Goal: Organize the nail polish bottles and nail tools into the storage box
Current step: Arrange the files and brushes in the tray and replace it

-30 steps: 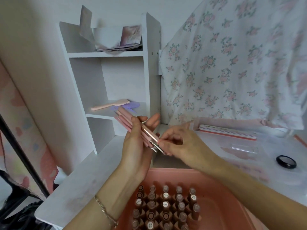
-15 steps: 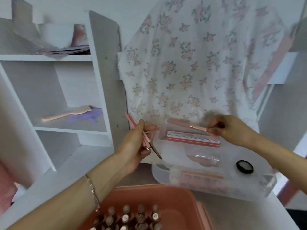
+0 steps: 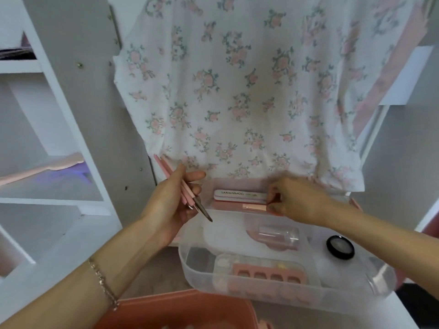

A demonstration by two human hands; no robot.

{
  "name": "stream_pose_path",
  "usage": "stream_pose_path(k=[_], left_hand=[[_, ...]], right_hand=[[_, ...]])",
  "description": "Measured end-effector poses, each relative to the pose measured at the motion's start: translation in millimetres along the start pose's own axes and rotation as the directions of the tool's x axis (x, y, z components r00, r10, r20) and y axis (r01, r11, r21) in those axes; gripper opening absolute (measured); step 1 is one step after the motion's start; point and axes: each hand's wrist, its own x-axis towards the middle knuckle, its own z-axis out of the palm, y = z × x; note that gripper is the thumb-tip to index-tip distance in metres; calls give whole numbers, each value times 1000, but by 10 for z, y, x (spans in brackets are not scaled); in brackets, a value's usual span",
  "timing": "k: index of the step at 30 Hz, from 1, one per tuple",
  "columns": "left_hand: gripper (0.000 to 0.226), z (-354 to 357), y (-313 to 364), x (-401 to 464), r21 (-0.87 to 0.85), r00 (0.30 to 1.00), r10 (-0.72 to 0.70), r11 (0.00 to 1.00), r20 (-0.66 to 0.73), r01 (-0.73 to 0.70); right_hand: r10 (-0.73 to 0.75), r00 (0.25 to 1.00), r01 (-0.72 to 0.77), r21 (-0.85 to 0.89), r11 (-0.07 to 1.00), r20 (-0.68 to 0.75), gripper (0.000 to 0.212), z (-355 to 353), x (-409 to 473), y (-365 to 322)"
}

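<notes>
The left hand (image 3: 169, 205) grips a bundle of slim pink-handled nail tools (image 3: 181, 186), tips pointing down, just left of the clear plastic storage tray (image 3: 190, 262). The right hand (image 3: 297, 198) pinches one pink tool (image 3: 254, 206) lying in the tray's back compartment, beside a white rectangular nail buffer block (image 3: 238, 194). A black round lidded jar (image 3: 340, 247) sits inside the tray, toward its right.

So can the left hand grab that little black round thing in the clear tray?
Probably not yet. The left hand already grips pink tools, and the black round case sits on the tray's far right side, with nothing covering it. The right hand is nearer.
</notes>
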Motion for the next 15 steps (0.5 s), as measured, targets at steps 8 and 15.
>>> stream_pose_path(k=[8, 15], left_hand=[[43, 14, -31, 84, -45, 998, -24, 999, 62, 27], [43, 1, -21, 64, -95, 997, -37, 995, 61, 43]], right_hand=[[-93, 994, 83, -167, 982, -50, 8, 115, 167, -127], [-102, 993, 103, 29, 994, -53, 11, 16, 164, -92]])
